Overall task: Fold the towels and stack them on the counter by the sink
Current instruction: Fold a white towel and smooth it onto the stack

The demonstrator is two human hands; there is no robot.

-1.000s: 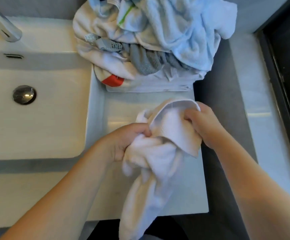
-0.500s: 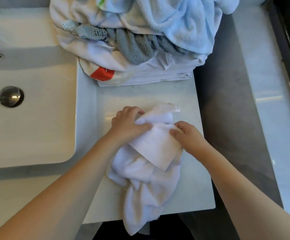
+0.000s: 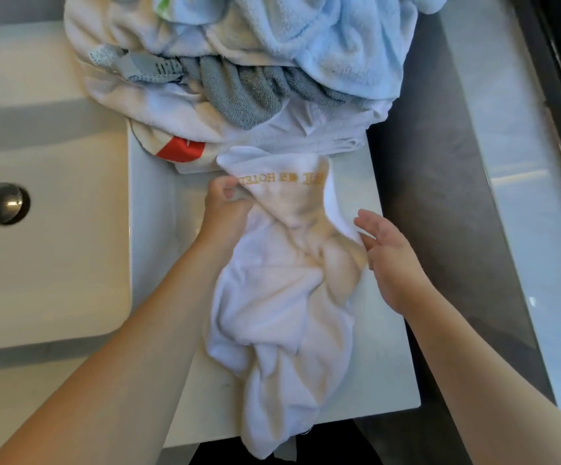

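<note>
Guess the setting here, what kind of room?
Most likely a hotel bathroom vanity: a white sink with a metal drain plug, a heap of towels on the counter, and a white towel embroidered with "HOTEL".

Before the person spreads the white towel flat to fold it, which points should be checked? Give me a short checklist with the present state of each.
1. Left hand pinches the white towel at its lettered edge: ok.
2. Right hand has a grip: not ok, fingers open beside the towel.
3. Towel flat: not ok, crumpled.
4. Towel fully on the counter: not ok, near end hangs over the front edge.
5. Room to spread: cannot tell, towel pile touches its far edge.
</note>
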